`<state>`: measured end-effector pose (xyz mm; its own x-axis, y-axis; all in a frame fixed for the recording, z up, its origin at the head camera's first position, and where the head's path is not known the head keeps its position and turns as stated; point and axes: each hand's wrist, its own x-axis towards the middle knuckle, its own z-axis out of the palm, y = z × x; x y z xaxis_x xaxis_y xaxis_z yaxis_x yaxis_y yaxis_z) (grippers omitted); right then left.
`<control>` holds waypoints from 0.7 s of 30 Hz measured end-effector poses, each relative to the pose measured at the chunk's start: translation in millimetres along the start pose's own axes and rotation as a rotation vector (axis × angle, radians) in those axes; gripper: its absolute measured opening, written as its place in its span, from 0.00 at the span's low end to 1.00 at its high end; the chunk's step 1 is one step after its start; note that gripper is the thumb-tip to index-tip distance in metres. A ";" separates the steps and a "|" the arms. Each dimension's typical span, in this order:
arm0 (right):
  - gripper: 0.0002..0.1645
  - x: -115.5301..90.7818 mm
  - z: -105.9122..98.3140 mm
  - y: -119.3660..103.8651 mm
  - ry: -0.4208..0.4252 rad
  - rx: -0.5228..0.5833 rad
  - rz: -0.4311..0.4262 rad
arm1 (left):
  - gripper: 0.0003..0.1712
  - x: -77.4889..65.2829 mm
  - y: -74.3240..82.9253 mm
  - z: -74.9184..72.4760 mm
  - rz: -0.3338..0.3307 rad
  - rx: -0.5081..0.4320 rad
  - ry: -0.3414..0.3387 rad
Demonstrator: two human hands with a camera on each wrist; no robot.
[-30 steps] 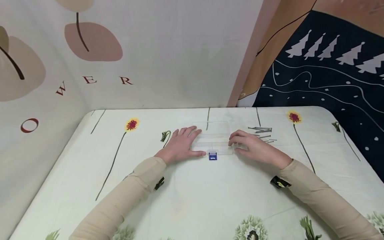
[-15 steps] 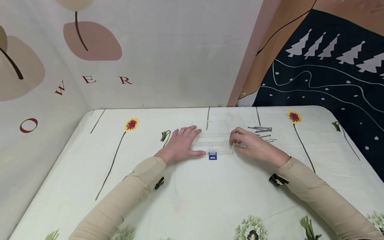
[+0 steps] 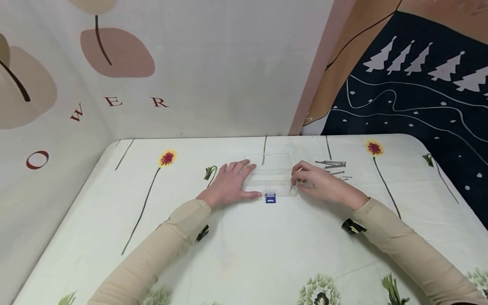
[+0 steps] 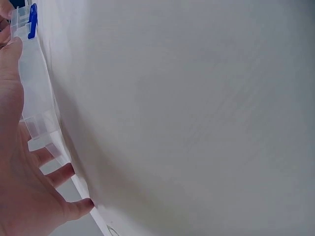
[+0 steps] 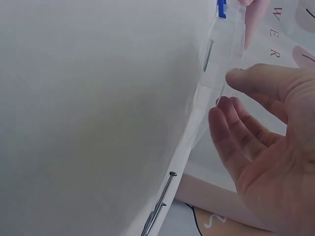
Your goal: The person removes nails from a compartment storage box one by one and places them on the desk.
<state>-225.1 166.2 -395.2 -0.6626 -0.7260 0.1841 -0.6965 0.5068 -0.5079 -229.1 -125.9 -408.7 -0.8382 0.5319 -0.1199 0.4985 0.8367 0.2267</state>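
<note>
A clear plastic box [image 3: 280,184] with a blue latch [image 3: 270,198] stands on the table with its lid raised back. My left hand [image 3: 230,185] holds its left side steady with spread fingers, the thumb near the front corner. At the right end is my right hand [image 3: 318,183], thumb and bent fingers apart over the rim in the right wrist view. One nail [image 5: 208,55] shows through the box wall below those fingertips. To the right of the box lie several loose nails [image 3: 335,164], partly hidden behind the right hand.
A white flower-printed cloth [image 3: 244,254] covers the table. Behind it hangs a pale printed curtain [image 3: 228,84], and a dark tree-patterned cloth [image 3: 411,97] hangs at the right. The table's back edge runs close behind the box.
The right hand has shifted slightly at the box's right end, and a small nail now shows below its fingertips. The left hand has stayed in place.
</note>
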 end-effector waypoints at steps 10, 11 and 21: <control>0.11 -0.4 3.2 -4.0 -0.113 -0.074 0.021 | 0.54 -0.2 -1.0 0.2 -0.002 0.005 0.003; 0.11 0.1 3.7 -4.4 -0.115 -0.086 0.022 | 0.54 -0.2 -0.9 0.0 -0.003 0.006 0.001; 0.10 7.5 6.2 -10.4 -0.202 -0.166 0.067 | 0.54 0.0 0.7 -0.7 -0.002 -0.010 0.000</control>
<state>-221.1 152.6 -393.8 -0.6520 -0.7578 -0.0252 -0.6996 0.6141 -0.3653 -228.9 -125.4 -407.8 -0.8393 0.5301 -0.1207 0.4943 0.8365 0.2366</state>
